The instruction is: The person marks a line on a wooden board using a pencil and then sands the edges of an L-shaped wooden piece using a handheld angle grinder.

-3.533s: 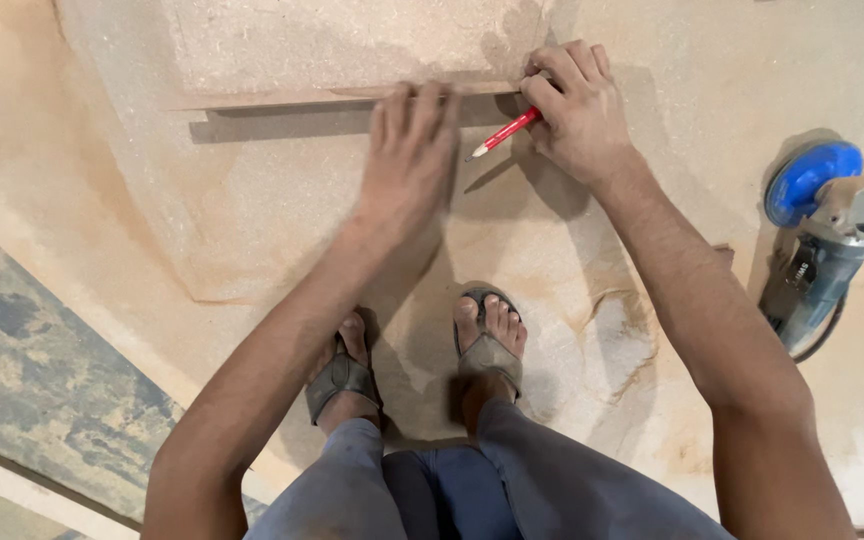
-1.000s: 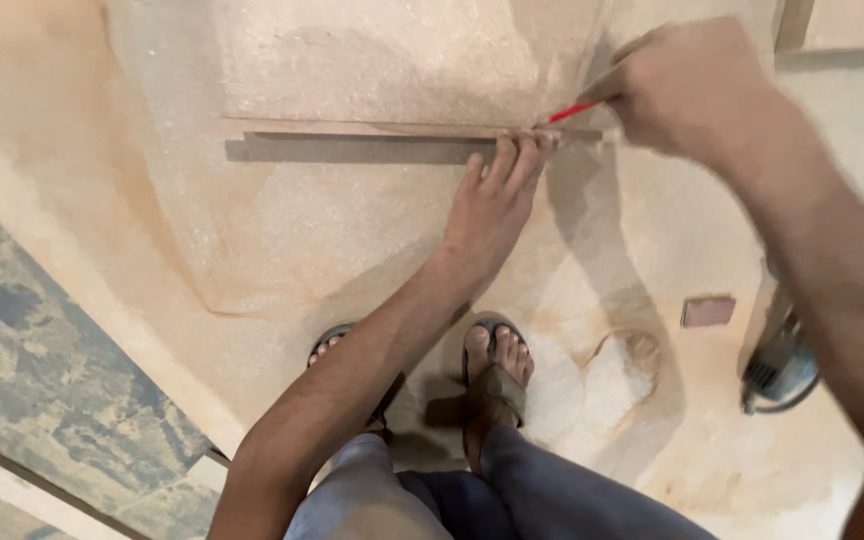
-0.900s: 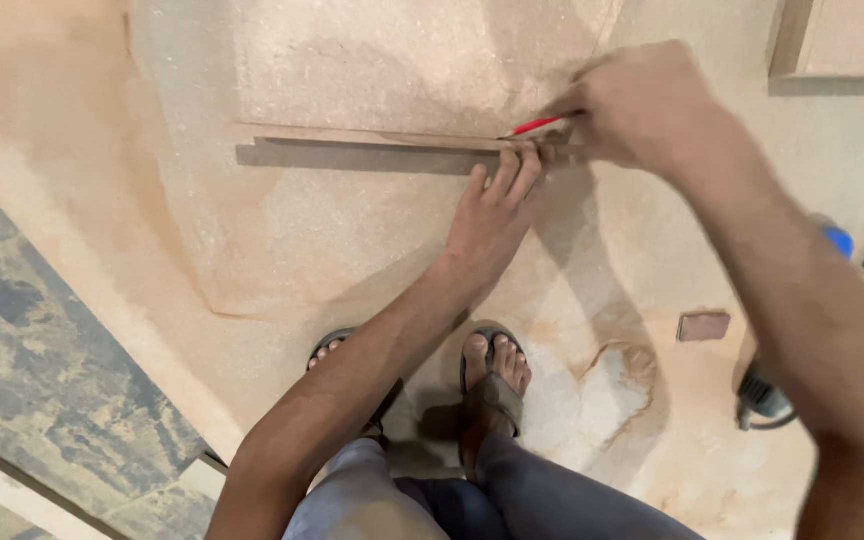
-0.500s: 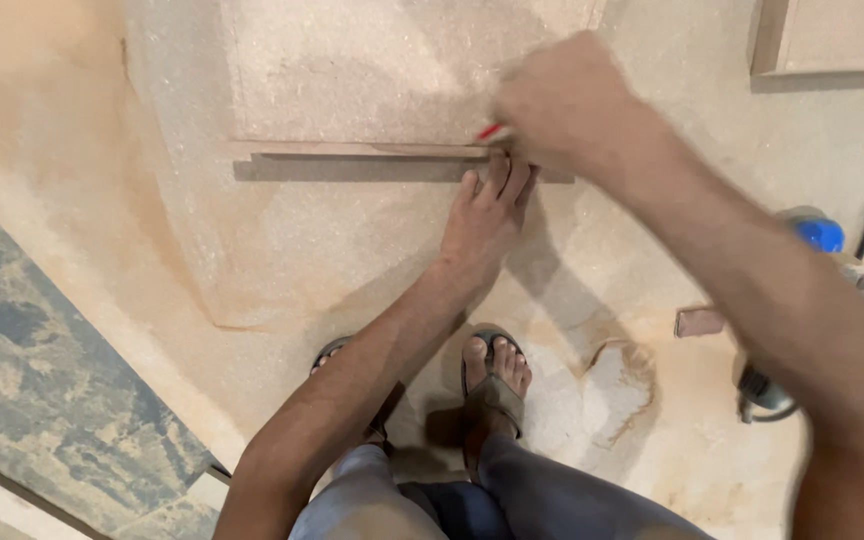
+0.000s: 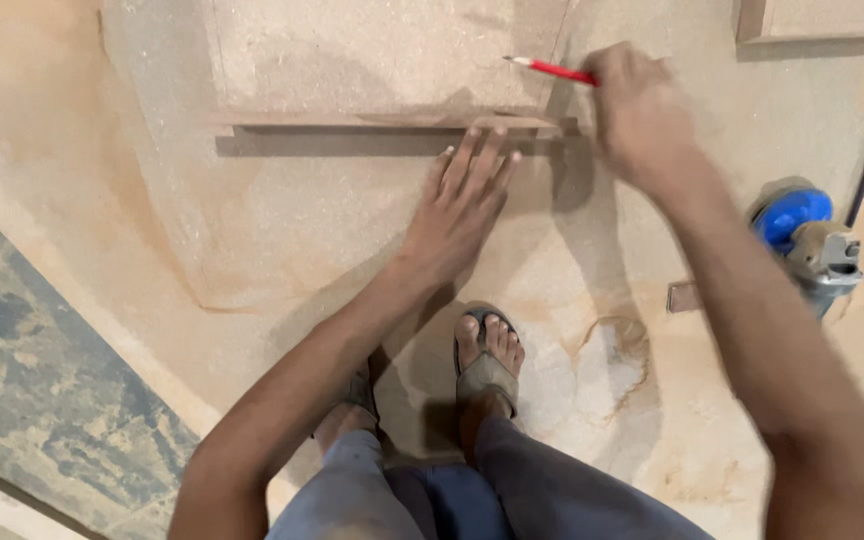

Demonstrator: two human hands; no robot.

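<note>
Strip [image 5: 382,121] lies flat on the dusty board [image 5: 372,60], long axis running left to right along the board's near edge. Left hand [image 5: 457,210] rests flat just below the strip, fingers spread and extended, tips touching the strip's right part, gripping nothing. Right hand [image 5: 642,115] is closed around a red pencil [image 5: 550,68], whose tip points left and slightly up, above the strip's right end. Half a second earlier the pencil was at the strip; now it is lifted clear and the right hand has shifted right. Grinder [image 5: 802,235] lies far right.

Woodworking site: sawdust-covered floor [image 5: 282,230], power tool [image 5: 807,240].
</note>
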